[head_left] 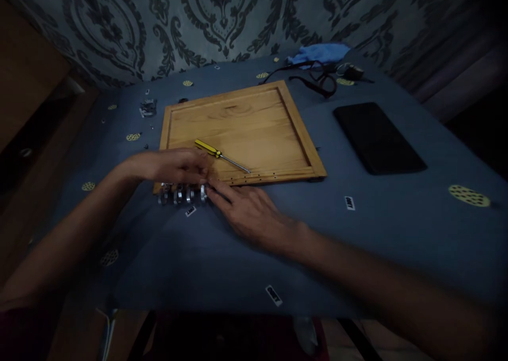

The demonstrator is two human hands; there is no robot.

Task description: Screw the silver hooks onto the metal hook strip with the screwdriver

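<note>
Evidently, the right hand [254,210] touches a metal clip [203,193].

Framed wooden panel [234,123], flat; shiny metal loops [189,195] along near edge's left part.

Dim light, grey damask-patterned wall [226,17], blue-covered table [397,234], brown wooden furniture [32,75] at left

The left hand [174,165] and right hand [250,210] met by metal rings [190,195] at the near edge of a wooden panel [238,125] bearing a screwdriver [208,148], toward the left edge of the table [238,276].
</note>
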